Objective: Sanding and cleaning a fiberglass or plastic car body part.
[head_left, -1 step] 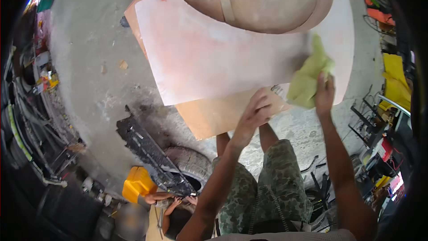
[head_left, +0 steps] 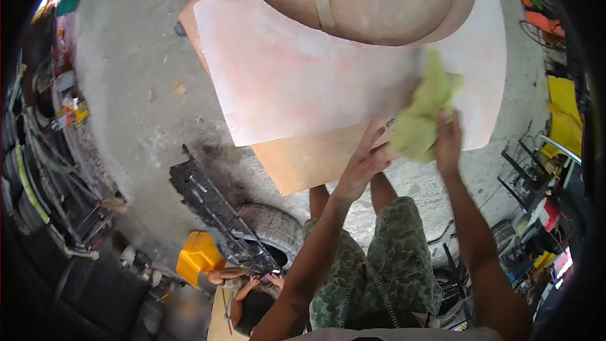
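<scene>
A yellow-green cloth [head_left: 424,110] hangs from my right hand [head_left: 449,142], whose fingers are closed on its lower right side. It is over the right part of a pale pinkish-white car fender [head_left: 297,85] with a large curved wheel cutout. My left hand [head_left: 364,161] is just left of the cloth, near the fender's front edge, its fingers apart and nothing visible in them. The fender lies on a brown board [head_left: 303,158], which sticks out past its near and far edges. Where exactly the cloth touches the fender is blurred.
At the lower left, a co-worker's hands [head_left: 264,281] are at a long black plastic part [head_left: 214,208] beside a tyre [head_left: 271,230] and a yellow container [head_left: 197,257]. A wooden strip [head_left: 322,3] lies on the board. Hoses and parts line the left; metal frames [head_left: 517,170] stand right.
My right hand has moved slightly left and toward me with the cloth, which has changed shape. My left hand has shifted a little right, closer to the cloth.
</scene>
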Demonstrator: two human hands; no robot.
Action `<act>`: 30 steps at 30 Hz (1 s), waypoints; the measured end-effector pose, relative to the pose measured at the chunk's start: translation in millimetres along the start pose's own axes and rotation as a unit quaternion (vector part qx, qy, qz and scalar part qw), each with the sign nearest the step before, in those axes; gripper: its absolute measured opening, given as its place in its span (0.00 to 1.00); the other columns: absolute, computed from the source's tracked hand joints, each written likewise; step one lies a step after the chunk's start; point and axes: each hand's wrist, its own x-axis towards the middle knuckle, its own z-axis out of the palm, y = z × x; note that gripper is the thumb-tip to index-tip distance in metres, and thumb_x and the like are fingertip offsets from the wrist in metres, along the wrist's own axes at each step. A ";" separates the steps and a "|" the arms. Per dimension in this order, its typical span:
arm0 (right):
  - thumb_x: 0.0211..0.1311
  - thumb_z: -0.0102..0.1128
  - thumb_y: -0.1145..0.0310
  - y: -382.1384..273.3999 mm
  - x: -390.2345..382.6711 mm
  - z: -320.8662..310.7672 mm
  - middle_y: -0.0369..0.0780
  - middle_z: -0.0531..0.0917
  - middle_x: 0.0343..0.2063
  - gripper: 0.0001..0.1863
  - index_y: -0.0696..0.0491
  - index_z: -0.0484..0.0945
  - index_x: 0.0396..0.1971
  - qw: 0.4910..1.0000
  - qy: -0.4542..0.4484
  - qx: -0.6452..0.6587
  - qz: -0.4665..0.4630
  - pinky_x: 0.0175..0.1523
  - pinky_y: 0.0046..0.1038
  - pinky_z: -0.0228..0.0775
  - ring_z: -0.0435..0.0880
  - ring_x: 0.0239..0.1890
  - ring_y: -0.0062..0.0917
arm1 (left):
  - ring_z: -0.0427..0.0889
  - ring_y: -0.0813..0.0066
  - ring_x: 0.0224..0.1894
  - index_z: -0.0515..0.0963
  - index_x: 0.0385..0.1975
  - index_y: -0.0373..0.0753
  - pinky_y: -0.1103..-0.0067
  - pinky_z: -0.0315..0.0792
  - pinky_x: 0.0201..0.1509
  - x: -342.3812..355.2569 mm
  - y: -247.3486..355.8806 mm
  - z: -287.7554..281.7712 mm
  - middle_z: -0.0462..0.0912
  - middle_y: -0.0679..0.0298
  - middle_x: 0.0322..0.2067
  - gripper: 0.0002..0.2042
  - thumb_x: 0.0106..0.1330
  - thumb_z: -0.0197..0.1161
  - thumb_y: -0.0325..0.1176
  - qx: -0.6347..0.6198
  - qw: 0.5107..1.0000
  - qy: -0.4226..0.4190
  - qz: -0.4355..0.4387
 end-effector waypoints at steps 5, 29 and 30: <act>0.77 0.47 0.64 -26.7 -56.2 72.6 0.49 0.75 0.61 0.23 0.58 0.67 0.66 0.961 -0.274 0.029 -0.007 0.70 0.32 0.58 0.72 0.64 0.32 | 0.83 0.75 0.43 0.73 0.55 0.32 0.77 0.79 0.48 4.8 -8.6 -38.4 0.82 0.62 0.44 0.22 0.61 0.68 0.28 -0.021 0.993 0.100 0.060; 0.75 0.40 0.43 64.2 175.0 -64.7 0.46 0.62 0.72 0.32 0.37 0.59 0.74 0.798 0.321 -0.453 -0.236 0.74 0.49 0.49 0.59 0.73 0.42 | 0.73 0.36 0.57 0.78 0.52 0.34 0.54 0.69 0.63 81.4 157.5 -137.9 0.78 0.41 0.51 0.27 0.53 0.66 0.42 0.836 0.433 0.224 0.251; 0.75 0.40 0.43 64.5 173.1 -70.6 0.46 0.62 0.72 0.32 0.37 0.59 0.74 0.794 0.328 -0.454 -0.237 0.74 0.49 0.49 0.59 0.73 0.42 | 0.70 0.32 0.61 0.77 0.54 0.32 0.54 0.66 0.67 59.3 128.2 -135.3 0.76 0.39 0.54 0.28 0.54 0.66 0.40 0.848 0.435 0.212 0.218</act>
